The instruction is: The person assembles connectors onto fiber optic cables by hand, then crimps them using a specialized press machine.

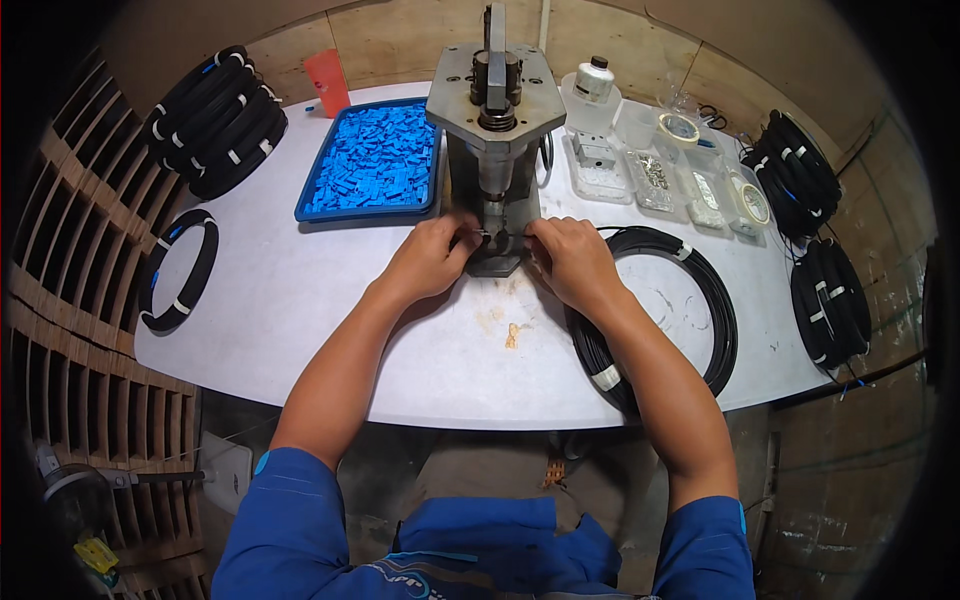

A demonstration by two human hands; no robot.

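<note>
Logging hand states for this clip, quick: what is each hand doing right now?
Left hand: fingers pinched at the base of the metal press, on something too small to tell.
Right hand: closed grip on the thin black cable at the press.

White table (300, 300); plywood wall (400, 40)

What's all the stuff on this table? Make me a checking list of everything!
Surface: white table, small stains near the middle.
Job's things: metal press; black cable coil beside the right hand.
Clutter: blue tray of blue pieces, clear boxes, tape rolls, bottle, orange cup.
Grippers: left hand and right hand pinch something small at the press base.
Cables: coil stacks at both edges.
Surroundings: wooden walls.
</note>
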